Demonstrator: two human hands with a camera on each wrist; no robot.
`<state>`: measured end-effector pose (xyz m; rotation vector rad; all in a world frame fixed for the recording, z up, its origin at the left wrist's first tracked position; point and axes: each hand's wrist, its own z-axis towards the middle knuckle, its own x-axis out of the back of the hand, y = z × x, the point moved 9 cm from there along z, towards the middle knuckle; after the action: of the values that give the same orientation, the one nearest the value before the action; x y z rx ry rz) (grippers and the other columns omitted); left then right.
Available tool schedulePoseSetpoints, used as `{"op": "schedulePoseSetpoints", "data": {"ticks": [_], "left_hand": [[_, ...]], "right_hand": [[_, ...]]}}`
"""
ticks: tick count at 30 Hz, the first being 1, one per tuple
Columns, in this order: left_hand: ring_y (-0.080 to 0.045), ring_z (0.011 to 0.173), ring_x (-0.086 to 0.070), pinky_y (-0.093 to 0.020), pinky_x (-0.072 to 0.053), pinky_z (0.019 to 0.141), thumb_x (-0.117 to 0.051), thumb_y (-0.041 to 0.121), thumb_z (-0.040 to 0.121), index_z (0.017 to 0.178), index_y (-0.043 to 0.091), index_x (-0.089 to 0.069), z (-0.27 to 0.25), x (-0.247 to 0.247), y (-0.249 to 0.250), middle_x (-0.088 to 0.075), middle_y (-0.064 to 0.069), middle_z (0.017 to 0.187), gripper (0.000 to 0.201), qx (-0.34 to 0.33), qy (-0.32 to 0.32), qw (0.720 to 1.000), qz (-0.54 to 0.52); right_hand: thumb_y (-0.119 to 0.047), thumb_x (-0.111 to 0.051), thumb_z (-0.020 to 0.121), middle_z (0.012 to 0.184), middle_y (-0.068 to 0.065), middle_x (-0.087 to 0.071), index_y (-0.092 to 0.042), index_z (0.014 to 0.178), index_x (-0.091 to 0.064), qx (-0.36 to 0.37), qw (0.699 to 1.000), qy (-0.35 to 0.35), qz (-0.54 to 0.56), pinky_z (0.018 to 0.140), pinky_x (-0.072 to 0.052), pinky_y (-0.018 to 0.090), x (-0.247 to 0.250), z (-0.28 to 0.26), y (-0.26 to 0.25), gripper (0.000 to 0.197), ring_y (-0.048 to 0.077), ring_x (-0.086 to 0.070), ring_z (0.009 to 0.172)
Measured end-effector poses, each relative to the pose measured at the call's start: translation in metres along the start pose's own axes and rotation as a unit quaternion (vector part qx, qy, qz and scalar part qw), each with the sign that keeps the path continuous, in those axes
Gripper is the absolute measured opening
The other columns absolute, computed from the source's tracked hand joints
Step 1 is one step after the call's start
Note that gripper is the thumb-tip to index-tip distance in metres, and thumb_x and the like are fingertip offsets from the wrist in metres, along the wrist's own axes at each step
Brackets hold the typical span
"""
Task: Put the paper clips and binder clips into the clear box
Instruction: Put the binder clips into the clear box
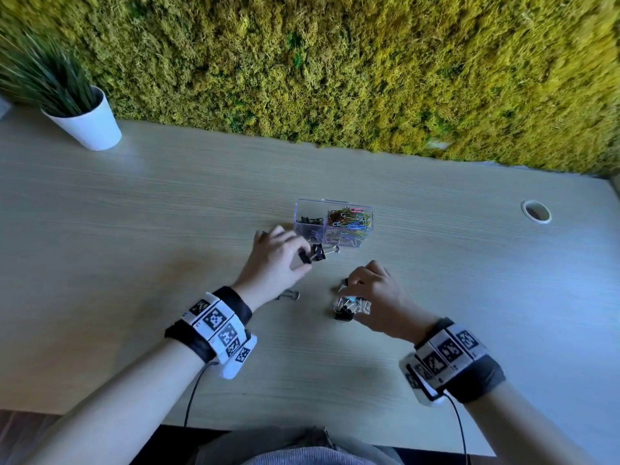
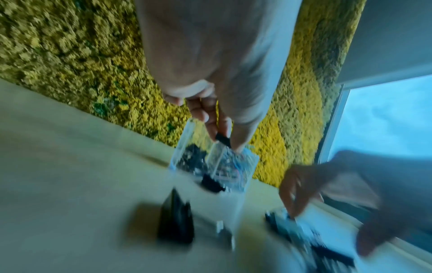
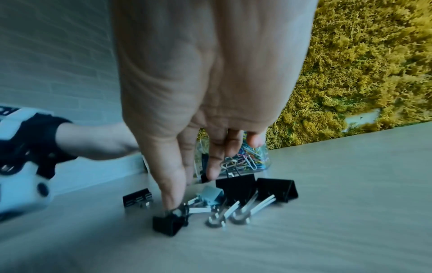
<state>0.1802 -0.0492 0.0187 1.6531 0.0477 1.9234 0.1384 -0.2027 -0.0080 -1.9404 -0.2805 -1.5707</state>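
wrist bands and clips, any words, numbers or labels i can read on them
No readable words or numbers anywhere.
Left wrist band: black-and-white square code markers only; tiny marks beside them too small to read.
Right wrist band: the same, unreadable.
Binder clips and clear box: no print visible.

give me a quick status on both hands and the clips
Left hand pinching a black binder clip beside the clear plastic box. Right hand reaching into loose black binder clips on the wooden desk. Path unobstructed.

Black binder clips (image 3: 235, 187); multicoloured paper clips (image 1: 350, 218); pale woodgrain table (image 1: 167, 203).
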Motion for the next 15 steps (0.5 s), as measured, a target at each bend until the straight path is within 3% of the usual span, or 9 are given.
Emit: {"op": "schedulePoseSetpoints", "data": {"ticks": [4, 9, 12, 15], "left_hand": [[-0.019, 0.089, -0.052, -0.034, -0.031, 0.076, -0.071, 0.034, 0.075, 0.097, 0.020, -0.067, 0.029, 0.041, -0.002, -0.066, 0.005, 0.094, 0.027, 0.004, 0.088, 0.996, -0.007], [-0.019, 0.095, -0.050, -0.035, -0.029, 0.078, -0.072, 0.030, 0.077, 0.110, 0.018, -0.064, 0.059, 0.044, -0.012, -0.068, 0.004, 0.103, 0.036, 0.028, 0.061, 0.998, 0.003], [-0.018, 0.102, -0.048, -0.034, -0.029, 0.079, -0.073, 0.033, 0.075, 0.122, 0.017, -0.056, 0.061, 0.036, -0.015, -0.064, 0.004, 0.108, 0.052, 0.032, 0.038, 0.999, 0.003], [-0.021, 0.101, -0.049, -0.038, -0.037, 0.080, -0.074, 0.036, 0.073, 0.122, 0.015, -0.056, 0.049, 0.037, -0.015, -0.061, 0.003, 0.107, 0.055, 0.027, 0.065, 0.998, 0.008]], "right_hand": [[-0.032, -0.079, 0.058, 0.096, -0.003, -0.062, -0.032, 0.094, -0.070, -0.011, 0.999, 0.021, -0.025, 0.074, -0.043, 0.031, -0.002, -0.002, 0.000, 0.036, 0.019, -0.044, 0.091], [-0.032, -0.071, 0.064, 0.096, -0.007, -0.062, -0.027, 0.086, -0.068, -0.013, 0.999, 0.032, -0.006, 0.077, -0.044, 0.032, -0.003, 0.002, -0.002, 0.023, 0.016, -0.044, 0.092], [-0.031, -0.069, 0.065, 0.092, -0.012, -0.062, -0.025, 0.084, -0.064, -0.021, 0.998, 0.044, 0.046, 0.077, -0.040, 0.033, 0.005, 0.006, 0.000, 0.020, 0.015, -0.043, 0.091], [-0.026, -0.076, 0.066, 0.085, -0.027, -0.050, -0.022, 0.084, -0.066, -0.028, 0.987, 0.103, 0.122, 0.077, -0.040, 0.034, 0.028, 0.013, 0.000, 0.021, 0.016, -0.047, 0.088]]}}
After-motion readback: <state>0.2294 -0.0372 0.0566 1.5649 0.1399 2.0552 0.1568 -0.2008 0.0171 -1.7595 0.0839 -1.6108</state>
